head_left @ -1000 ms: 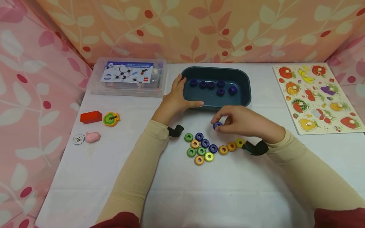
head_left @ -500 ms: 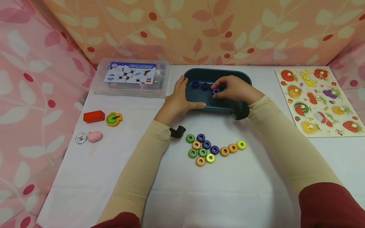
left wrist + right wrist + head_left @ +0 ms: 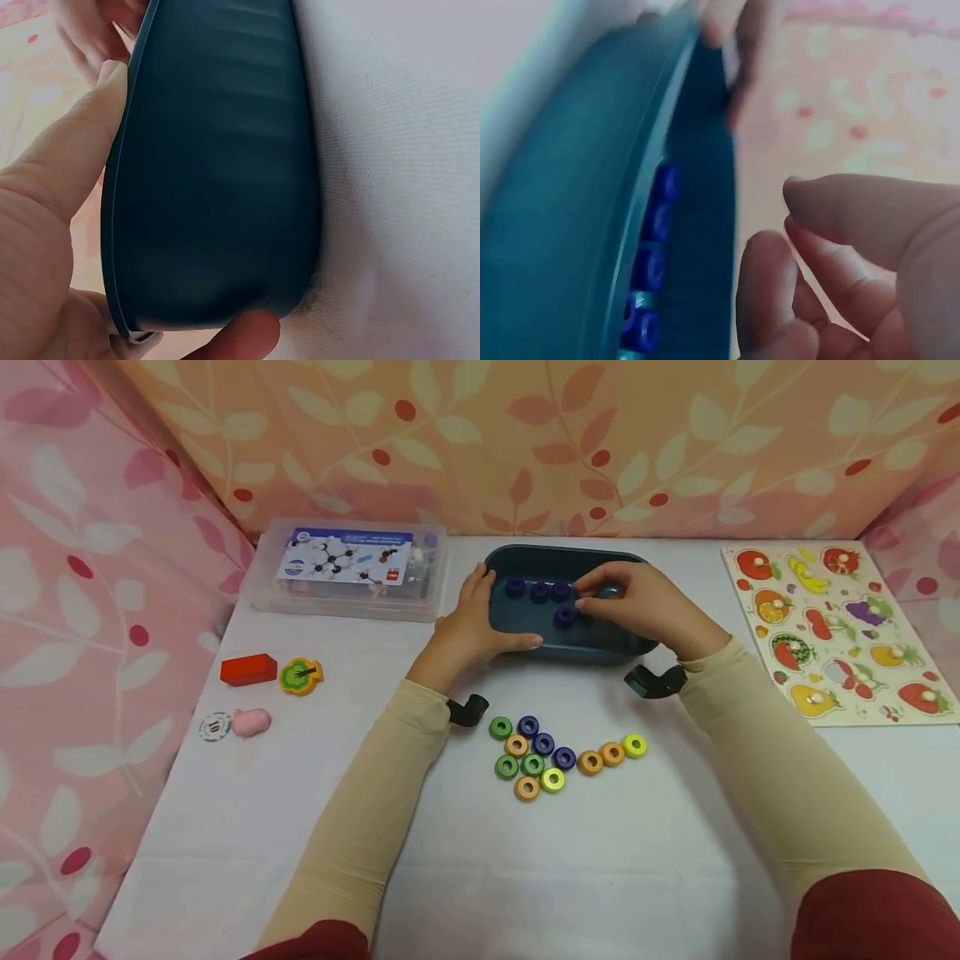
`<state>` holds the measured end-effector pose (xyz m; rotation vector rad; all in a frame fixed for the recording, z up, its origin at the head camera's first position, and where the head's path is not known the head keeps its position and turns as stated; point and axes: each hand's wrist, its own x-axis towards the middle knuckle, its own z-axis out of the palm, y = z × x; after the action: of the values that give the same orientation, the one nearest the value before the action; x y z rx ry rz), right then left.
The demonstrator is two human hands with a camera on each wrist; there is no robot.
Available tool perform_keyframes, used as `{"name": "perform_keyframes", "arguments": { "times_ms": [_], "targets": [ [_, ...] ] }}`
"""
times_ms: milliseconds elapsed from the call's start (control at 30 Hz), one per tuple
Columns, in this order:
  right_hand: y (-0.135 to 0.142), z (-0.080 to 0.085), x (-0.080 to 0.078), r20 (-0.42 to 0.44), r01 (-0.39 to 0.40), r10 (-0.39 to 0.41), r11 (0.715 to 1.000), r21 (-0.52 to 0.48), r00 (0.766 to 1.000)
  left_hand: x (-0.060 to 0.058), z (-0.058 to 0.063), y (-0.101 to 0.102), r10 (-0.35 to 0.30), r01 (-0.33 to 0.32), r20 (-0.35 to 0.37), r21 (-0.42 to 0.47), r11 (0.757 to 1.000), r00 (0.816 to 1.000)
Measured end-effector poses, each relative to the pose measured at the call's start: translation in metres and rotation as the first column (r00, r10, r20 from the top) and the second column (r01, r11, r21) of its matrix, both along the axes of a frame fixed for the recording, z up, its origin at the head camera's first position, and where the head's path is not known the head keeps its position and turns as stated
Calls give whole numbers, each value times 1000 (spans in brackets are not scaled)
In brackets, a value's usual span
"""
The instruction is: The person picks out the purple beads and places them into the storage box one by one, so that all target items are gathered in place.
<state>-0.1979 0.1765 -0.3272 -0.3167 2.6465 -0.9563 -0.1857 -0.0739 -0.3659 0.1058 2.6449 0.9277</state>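
A dark teal plastic tub [image 3: 577, 653] stands at the back of the table with several purple rings [image 3: 515, 587] inside. My left hand [image 3: 467, 627] grips its left end, thumb along the near rim and fingers at the end wall; the left wrist view shows the thumb [image 3: 79, 139] on the rim. Over the tub's right part hovers my right hand [image 3: 652, 602], its thumb and fingertips apart and holding nothing. One purple ring [image 3: 565, 616] lies in the tub just left of those fingertips. Green, orange, yellow and purple rings [image 3: 532, 765] lie on the cloth in front.
A clear lidded case [image 3: 345, 568] stands at the back left. Nearer are a red block [image 3: 248, 670], a tree piece [image 3: 301, 677], a pink pig figure [image 3: 251, 722] and a round chip [image 3: 215, 727]. A fruit puzzle board [image 3: 840, 631] lies on the right.
My right hand carried a purple ring from over the table into the tub, let it go, and drew slightly right with fingers parted. The left hand stayed at the tub's end.
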Motion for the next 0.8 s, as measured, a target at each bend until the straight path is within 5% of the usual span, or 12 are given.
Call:
{"name": "perform_keyframes", "arguments": {
  "times_ms": [133, 300, 467, 600, 800],
  "targets": [
    [5, 8, 36, 61, 2, 3, 997, -78, 998, -1, -1, 0, 10, -10, 3, -5, 1000, 1000],
    [0, -7, 76, 113, -146, 152, 988, -56, 982, -1, -1, 0, 7, -7, 1, -7, 1000, 1000],
    [-9, -30, 112, 77, -323, 320, 946, 40, 944, -1, 1, 0, -8, 8, 3, -12, 1000, 1000],
    [-14, -42, 128, 24, -398, 397, 913, 91, 917, -1, 2, -1, -1, 1, 9, -15, 1000, 1000],
    [-17, -48, 133, 13, -397, 397, 914, 88, 918, -1, 0, -1, -9, 10, 13, -22, 1000, 1000]
  ]
}}
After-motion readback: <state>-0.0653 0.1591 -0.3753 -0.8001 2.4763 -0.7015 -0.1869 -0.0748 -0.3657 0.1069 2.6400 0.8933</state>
